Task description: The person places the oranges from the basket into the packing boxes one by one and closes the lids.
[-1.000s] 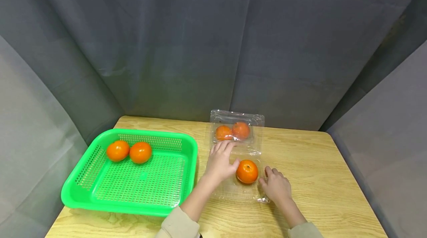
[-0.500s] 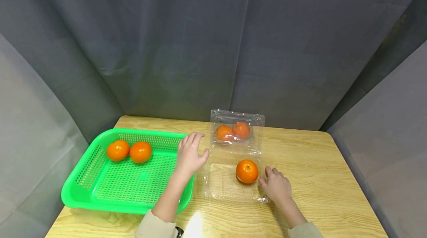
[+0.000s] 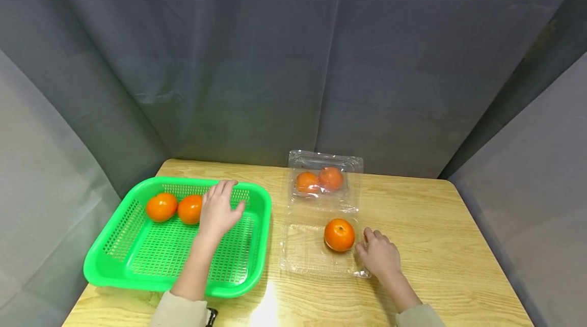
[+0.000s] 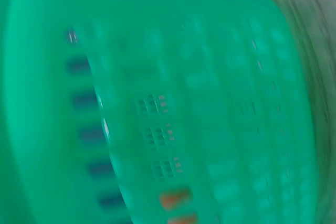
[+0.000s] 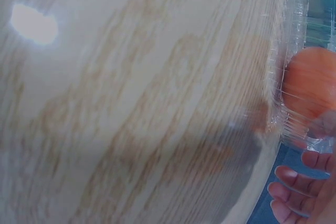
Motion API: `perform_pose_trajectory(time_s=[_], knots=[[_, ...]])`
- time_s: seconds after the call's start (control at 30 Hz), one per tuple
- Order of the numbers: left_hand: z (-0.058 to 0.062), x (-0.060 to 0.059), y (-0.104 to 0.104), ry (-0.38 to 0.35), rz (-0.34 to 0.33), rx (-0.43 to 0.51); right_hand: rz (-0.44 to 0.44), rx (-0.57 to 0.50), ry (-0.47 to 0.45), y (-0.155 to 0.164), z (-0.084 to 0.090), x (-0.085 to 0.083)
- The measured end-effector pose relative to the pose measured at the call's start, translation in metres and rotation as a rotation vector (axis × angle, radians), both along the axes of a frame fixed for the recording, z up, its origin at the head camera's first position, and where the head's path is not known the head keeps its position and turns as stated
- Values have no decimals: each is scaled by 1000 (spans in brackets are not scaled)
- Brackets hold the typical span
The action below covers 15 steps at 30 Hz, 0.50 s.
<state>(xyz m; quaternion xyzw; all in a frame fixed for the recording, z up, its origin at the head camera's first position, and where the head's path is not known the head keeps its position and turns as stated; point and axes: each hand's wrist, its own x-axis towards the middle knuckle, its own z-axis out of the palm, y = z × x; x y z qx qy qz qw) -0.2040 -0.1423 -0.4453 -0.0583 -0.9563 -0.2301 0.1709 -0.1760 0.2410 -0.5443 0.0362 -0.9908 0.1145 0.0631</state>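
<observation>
My left hand (image 3: 218,213) hangs over the green plastic basket (image 3: 268,225), fingers spread and nothing held. It partly overlaps one orange (image 3: 189,209) in the head view; a second orange (image 3: 161,207) lies left of it. The left wrist view shows the blurred basket wall (image 4: 199,87) close up. My right hand (image 3: 380,255) rests beside the right edge of an opened clear plastic clamshell (image 3: 302,250), fingers loosely bent. In the clamshell's near half sits an orange (image 3: 339,235), just left of the right hand. The fingers (image 5: 299,182) show below the clamshell in the right wrist view.
Two more oranges (image 3: 331,179) show through the clamshell's raised far half. The wooden table (image 3: 458,266) extends to the right of it. Grey curtains (image 3: 257,62) enclose the table at the back and sides.
My left hand has moved left from over the clamshell to above the basket, near the oranges there. The right hand has stayed beside the clamshell's edge.
</observation>
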Motion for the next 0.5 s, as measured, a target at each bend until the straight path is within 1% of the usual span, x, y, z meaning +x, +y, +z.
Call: perform_pose_trajectory(time_s=[0.17, 0.37, 0.5], knots=[[-6, -3, -22, -61, 30, -17, 2, 10, -3, 0, 0, 0], [-19, -8, -47, -130, 59, -98, 0, 8, -15, 0, 0, 0], [-25, -10, -63, -183, 74, -127, 2, 8, -17, 0, 1, 0]])
